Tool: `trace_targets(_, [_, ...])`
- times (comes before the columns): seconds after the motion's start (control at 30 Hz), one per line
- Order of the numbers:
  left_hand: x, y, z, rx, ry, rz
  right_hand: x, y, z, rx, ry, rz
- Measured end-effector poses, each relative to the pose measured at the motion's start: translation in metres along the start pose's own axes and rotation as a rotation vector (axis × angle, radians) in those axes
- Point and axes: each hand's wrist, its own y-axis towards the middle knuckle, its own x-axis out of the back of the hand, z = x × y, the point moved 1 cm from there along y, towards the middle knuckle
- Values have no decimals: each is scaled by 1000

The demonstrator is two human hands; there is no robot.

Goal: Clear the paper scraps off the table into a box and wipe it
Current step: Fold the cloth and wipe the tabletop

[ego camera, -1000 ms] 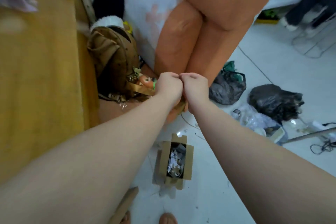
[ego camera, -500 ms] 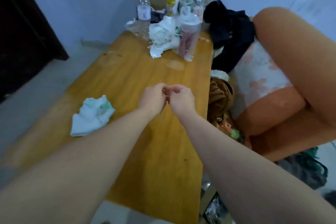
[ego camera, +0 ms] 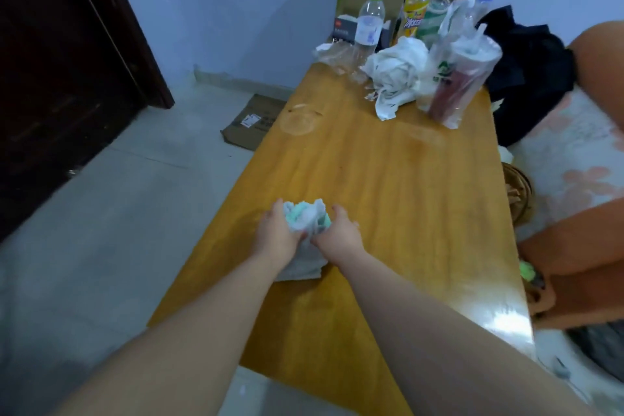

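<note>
Both forearms reach out over the desk (ego camera: 388, 199). The left hand (ego camera: 277, 233) and right hand (ego camera: 337, 236) are each curled around a bunched white-and-green cloth (ego camera: 305, 218) near the desk's left edge, its tail lying on the wood. Soft, light and floppy, it likely wipes best balled under a flat palm. Farther off stand bottles (ego camera: 369, 22) and a crumpled white bag (ego camera: 398, 74).
</note>
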Motion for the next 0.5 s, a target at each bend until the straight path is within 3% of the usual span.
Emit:
trace_targets(0.2, [8, 13, -5, -126, -74, 114, 7, 1, 1, -154, 291, -156])
trace_targets(0.3, [18, 17, -15, -186, -112, 139, 19, -1, 3, -225, 659, -165])
trace_targets(0.43, [22, 13, -28, -285, 195, -50, 43, -10, 20, -225, 949, -163])
trace_targets(0.5, [17, -3, -37, -445, 307, -160, 54, -17, 38, -203, 1032, -144])
